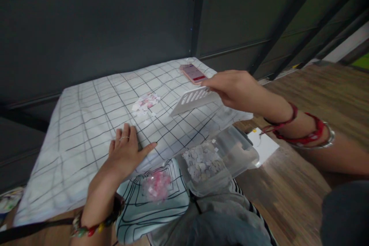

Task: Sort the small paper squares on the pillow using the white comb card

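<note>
My left hand (127, 152) lies flat on a white checkered cloth (95, 119) that covers a low table, its fingers spread and holding nothing. In my right hand (230, 86) is a white slotted plastic piece (191, 100), gripped by its upper edge and tilted over the cloth. Its exact kind does not show. Between the two hands, a little farther back, is a small heap of white and pinkish paper scraps (145, 103). A phone (193, 73) with a lit screen rests just beyond my right hand.
Below the table's near edge, a see-through plastic bin (242, 157) holds many pale paper scraps (203, 161). Beside it a pink bundle (158, 185) sits on a light-blue lined cloth (170, 215). A white sheet (263, 146) lies on the wooden floor. A dark panel wall (100, 34) stands behind.
</note>
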Demonstrator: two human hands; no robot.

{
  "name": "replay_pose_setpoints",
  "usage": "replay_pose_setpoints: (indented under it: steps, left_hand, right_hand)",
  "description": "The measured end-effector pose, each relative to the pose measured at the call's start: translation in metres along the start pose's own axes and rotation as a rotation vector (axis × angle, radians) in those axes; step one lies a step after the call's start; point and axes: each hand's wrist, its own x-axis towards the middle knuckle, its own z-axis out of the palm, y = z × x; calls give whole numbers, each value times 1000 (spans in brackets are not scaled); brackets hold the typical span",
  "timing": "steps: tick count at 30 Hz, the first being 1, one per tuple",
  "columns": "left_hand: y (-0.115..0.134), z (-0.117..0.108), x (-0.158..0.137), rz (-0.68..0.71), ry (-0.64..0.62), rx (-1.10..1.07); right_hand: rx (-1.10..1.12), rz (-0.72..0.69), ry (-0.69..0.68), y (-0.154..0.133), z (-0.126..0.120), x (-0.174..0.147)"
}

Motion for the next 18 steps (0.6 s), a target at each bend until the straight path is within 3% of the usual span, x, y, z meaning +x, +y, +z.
replay_pose_setpoints:
  steps: [3, 8, 13, 18]
  left_hand:
    - [2, -1, 0, -95, -55, -38]
    - [-3, -3, -8, -111, -84, -78]
    - [-9, -3, -17, -119, -136, -62]
    - [-13, 0, -20, -74, -94, -98]
  right_hand:
    - [37, 45, 9, -12, 22, 31]
    - [14, 32, -34, -34, 48, 64]
    - [58, -55, 0, -40, 51, 60]
    - [54, -63, 9, -38, 47, 56]
